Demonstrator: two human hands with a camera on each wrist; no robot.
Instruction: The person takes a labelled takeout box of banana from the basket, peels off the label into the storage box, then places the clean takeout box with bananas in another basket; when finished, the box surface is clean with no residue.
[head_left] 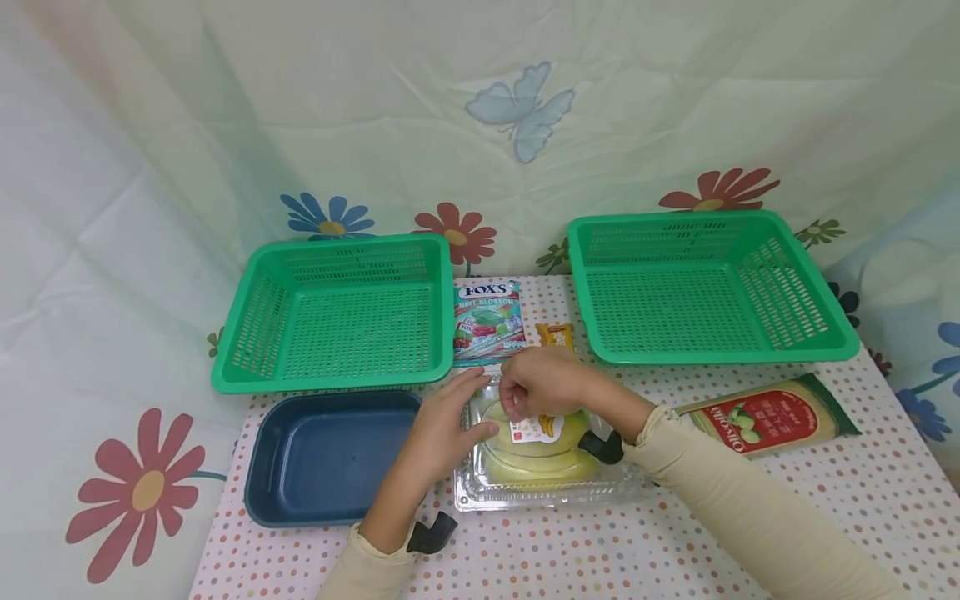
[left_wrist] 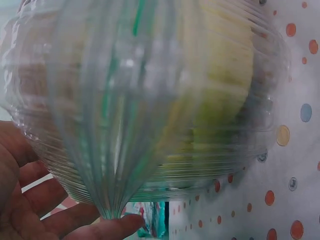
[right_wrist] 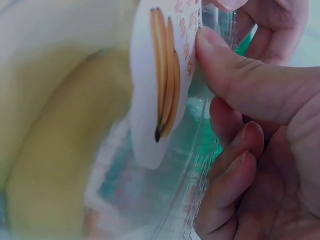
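Note:
A clear plastic clamshell box (head_left: 540, 487) with yellow-green bananas (head_left: 536, 458) inside lies on the dotted tablecloth in the middle. A white label (head_left: 534, 427) with a banana picture sits on its lid. My left hand (head_left: 472, 404) rests against the box's left far side, fingers fairly straight and thumb on the lid. In the left wrist view the ribbed box (left_wrist: 150, 100) fills the frame above my fingers (left_wrist: 75, 220). My right hand (head_left: 517, 400) pinches the lid's far edge. The right wrist view has its thumb (right_wrist: 240, 80) pressing beside the label (right_wrist: 160, 75), fingers curled behind the plastic.
A green basket (head_left: 330, 379) stands at the back left and another (head_left: 720, 354) at the back right. A dark blue tray (head_left: 330, 458) lies left of the box. A Fox's candy bag (head_left: 487, 321), a small orange packet (head_left: 555, 335) and an olive-printed pack (head_left: 765, 417) lie nearby.

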